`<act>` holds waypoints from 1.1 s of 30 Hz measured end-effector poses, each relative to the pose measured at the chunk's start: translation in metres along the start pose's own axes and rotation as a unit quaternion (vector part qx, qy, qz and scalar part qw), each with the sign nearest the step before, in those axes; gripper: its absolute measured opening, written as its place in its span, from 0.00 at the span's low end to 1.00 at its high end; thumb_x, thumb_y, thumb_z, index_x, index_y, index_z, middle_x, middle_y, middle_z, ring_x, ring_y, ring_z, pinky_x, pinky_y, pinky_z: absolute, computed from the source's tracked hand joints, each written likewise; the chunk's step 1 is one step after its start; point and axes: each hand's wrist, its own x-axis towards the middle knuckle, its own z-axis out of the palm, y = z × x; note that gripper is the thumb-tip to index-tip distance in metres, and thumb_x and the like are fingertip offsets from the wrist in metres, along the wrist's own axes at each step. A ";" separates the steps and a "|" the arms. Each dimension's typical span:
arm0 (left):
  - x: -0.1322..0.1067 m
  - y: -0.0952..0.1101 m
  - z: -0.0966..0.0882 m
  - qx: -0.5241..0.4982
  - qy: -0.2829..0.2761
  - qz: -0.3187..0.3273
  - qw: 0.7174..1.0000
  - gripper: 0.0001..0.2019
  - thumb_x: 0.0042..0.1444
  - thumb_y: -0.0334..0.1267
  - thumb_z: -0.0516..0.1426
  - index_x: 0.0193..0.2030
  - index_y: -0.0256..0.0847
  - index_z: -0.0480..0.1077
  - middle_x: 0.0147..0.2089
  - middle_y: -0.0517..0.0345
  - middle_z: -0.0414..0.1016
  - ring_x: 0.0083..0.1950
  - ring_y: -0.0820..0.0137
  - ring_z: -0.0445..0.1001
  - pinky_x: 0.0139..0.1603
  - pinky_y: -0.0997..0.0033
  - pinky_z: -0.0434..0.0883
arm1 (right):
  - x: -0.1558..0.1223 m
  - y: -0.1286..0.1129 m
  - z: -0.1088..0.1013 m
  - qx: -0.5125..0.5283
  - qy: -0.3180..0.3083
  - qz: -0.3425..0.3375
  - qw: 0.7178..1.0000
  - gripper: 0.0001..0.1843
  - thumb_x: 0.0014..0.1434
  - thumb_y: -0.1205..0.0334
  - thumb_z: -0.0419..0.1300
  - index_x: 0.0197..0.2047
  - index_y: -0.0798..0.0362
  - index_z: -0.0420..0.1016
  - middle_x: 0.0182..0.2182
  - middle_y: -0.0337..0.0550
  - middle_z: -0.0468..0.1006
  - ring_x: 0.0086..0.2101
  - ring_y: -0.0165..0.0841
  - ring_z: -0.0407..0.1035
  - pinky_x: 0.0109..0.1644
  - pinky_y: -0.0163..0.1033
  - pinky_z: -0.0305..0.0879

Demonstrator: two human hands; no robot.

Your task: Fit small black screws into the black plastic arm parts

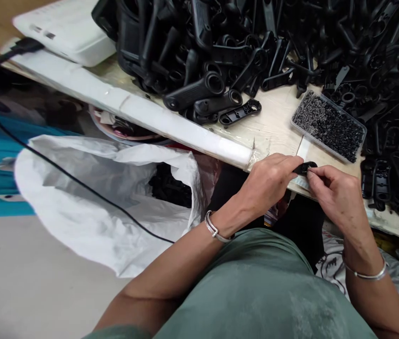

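At the table's near edge, my left hand (273, 176) is closed around one end of a black plastic part (304, 168). The thumb and forefinger of my right hand (337, 193) pinch at its other end. Whether the right fingertips also hold a tiny piece cannot be made out. Just beyond the hands stands a clear plastic box (328, 126) full of small black pieces. Left of that box a black plastic arm with a ring end (240, 113) lies on the table (277, 106).
Black plastic parts (216, 52) are heaped across the back, and more (383, 181) lie at the right. A white device (68, 30) with a black cable (44, 157) sits at the far left. Below the white-edged table hangs an open white sack (89, 207) with black parts inside.
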 end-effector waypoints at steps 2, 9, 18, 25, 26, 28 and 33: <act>-0.001 -0.001 0.001 -0.012 0.006 0.006 1.000 0.05 0.61 0.28 0.59 0.44 0.37 0.72 0.39 0.57 0.81 0.42 0.69 0.79 0.41 0.72 0.74 | 0.001 0.002 -0.001 0.025 -0.010 0.050 0.998 0.12 0.62 0.59 0.57 0.34 0.55 0.79 0.25 0.42 0.79 0.25 0.31 0.70 0.32 0.36 0.63; -0.002 -0.003 0.004 -0.044 0.015 0.013 0.999 0.06 0.62 0.28 0.57 0.45 0.37 0.72 0.41 0.56 0.82 0.44 0.70 0.79 0.45 0.71 0.75 | 0.011 -0.002 -0.007 0.044 -0.055 0.105 0.992 0.12 0.57 0.60 0.57 0.26 0.54 0.76 0.13 0.35 0.70 0.16 0.27 0.60 0.25 0.34 0.56; -0.003 -0.004 0.005 -0.060 0.022 0.013 0.998 0.07 0.63 0.28 0.58 0.47 0.37 0.72 0.42 0.56 0.82 0.45 0.71 0.79 0.47 0.73 0.75 | 0.009 -0.009 -0.004 -0.043 -0.020 0.063 0.997 0.09 0.58 0.63 0.56 0.30 0.53 0.76 0.17 0.37 0.74 0.19 0.29 0.66 0.29 0.35 0.60; -0.007 -0.002 0.005 -0.086 0.056 0.022 0.994 0.06 0.65 0.28 0.55 0.47 0.36 0.71 0.42 0.56 0.81 0.44 0.72 0.79 0.47 0.73 0.76 | 0.009 -0.012 -0.004 -0.143 -0.019 -0.003 0.990 0.10 0.59 0.65 0.54 0.28 0.53 0.72 0.17 0.40 0.72 0.20 0.32 0.69 0.28 0.37 0.57; -0.007 -0.002 0.005 -0.088 0.057 0.020 0.994 0.06 0.65 0.28 0.55 0.46 0.37 0.71 0.42 0.57 0.81 0.44 0.72 0.79 0.47 0.72 0.76 | 0.009 -0.013 -0.003 -0.174 -0.017 -0.015 0.985 0.10 0.59 0.65 0.54 0.27 0.53 0.71 0.17 0.41 0.72 0.20 0.33 0.68 0.27 0.38 0.56; -0.008 -0.002 0.005 -0.092 0.050 0.015 0.994 0.06 0.65 0.29 0.54 0.46 0.39 0.71 0.42 0.58 0.81 0.44 0.72 0.79 0.47 0.72 0.76 | 0.010 -0.017 0.000 -0.240 -0.013 -0.031 0.970 0.11 0.60 0.65 0.53 0.26 0.52 0.69 0.17 0.43 0.71 0.19 0.34 0.66 0.26 0.39 0.52; -0.008 -0.002 0.005 -0.092 0.060 0.017 0.994 0.09 0.65 0.26 0.52 0.45 0.38 0.72 0.42 0.57 0.81 0.45 0.73 0.79 0.48 0.72 0.77 | 0.008 -0.032 0.015 -0.351 0.008 -0.024 0.936 0.11 0.60 0.73 0.50 0.29 0.54 0.69 0.20 0.52 0.73 0.18 0.37 0.66 0.23 0.40 0.47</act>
